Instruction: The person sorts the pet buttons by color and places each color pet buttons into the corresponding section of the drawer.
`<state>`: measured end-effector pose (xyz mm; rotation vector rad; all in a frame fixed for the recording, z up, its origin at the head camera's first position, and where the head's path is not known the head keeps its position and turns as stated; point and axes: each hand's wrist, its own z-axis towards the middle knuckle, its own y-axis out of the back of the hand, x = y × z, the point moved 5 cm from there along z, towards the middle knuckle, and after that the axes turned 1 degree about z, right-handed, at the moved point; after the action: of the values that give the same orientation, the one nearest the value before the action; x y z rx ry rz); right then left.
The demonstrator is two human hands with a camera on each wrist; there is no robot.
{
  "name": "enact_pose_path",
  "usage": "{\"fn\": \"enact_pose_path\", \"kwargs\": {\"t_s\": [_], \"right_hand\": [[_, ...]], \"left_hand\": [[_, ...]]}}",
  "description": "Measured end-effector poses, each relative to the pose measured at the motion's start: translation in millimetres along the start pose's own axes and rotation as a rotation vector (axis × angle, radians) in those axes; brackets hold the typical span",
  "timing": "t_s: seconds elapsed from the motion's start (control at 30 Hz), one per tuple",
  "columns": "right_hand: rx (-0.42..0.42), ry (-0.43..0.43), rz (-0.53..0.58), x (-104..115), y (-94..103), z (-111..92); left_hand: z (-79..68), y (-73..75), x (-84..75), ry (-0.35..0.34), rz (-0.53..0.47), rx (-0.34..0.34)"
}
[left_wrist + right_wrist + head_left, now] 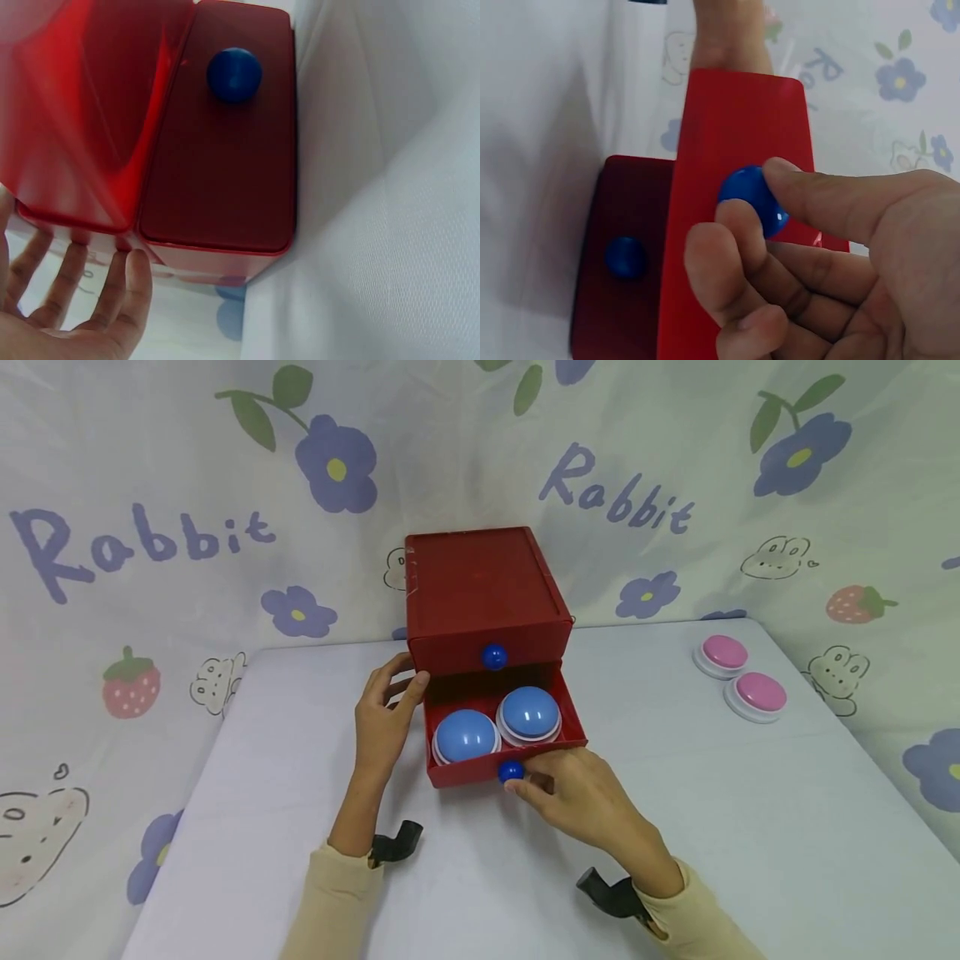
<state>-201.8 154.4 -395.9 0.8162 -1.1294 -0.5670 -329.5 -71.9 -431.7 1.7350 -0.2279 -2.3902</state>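
A red drawer cabinet stands toward the back of the table. Its middle drawer is pulled out and holds two blue-domed push buttons with white bases. My right hand pinches that drawer's blue knob between thumb and fingers. Against the cabinet's left side rests my left hand, with its fingers extended along the wall in the left wrist view. The upper drawer, with its blue knob, is closed. Below the pulled-out drawer, a closed lower drawer shows in both wrist views.
Two pink-domed push buttons with white bases stand at the table's back right. The table has a white cover. Behind it hangs a curtain printed with flowers and rabbits. Each wrist carries a black mount.
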Motion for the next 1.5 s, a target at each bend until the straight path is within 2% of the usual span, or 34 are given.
{"fn": "enact_pose_path", "kwargs": {"t_s": [0.43, 1.13, 1.5], "right_hand": [[-0.130, 0.085, 0.053, -6.6, -5.8, 7.1], [-0.197, 0.138, 0.069, -3.7, -7.1, 7.2], [-0.203, 0.130, 0.060, -2.8, -8.3, 7.3]], "left_hand": [[-0.9, 2.1, -0.2, 0.007, 0.013, -0.005], [1.3, 1.3, -0.4, 0.001, 0.004, -0.003], [0.9, 0.8, -0.1, 0.003, 0.006, 0.004]]}}
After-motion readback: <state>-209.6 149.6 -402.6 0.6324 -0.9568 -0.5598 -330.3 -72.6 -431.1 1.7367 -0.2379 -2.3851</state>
